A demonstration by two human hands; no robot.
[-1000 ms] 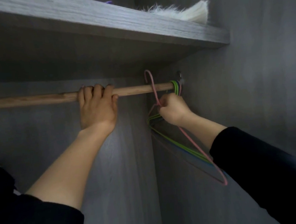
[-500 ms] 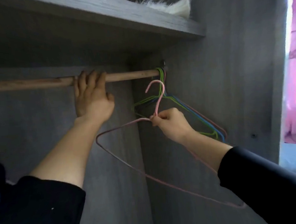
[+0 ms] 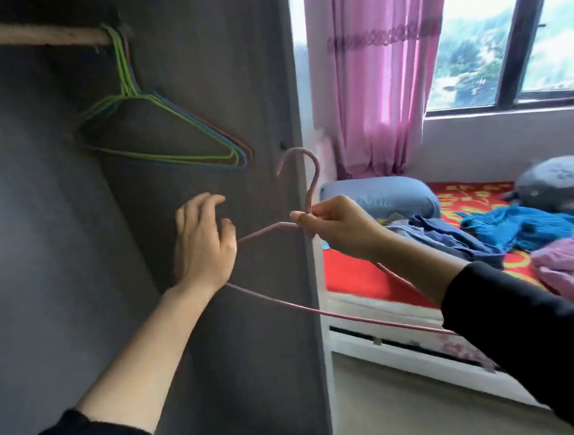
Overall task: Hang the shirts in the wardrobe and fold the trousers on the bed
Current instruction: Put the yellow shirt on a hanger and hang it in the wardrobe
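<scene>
Right hand pinches pink hanger at its neck, left hand slack, empty, before the wardrobe wall; hanger's bar may snag that wall and twist free.

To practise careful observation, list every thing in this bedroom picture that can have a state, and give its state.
pink hanger: off the wooden rail, bare, neck pinched by right hand
left hand: open, holding nothing
green and blue hangers: hanging bare on the rail
clothes: heaped unfolded on the bed
pink curtain: gathered beside the uncovered window
</scene>
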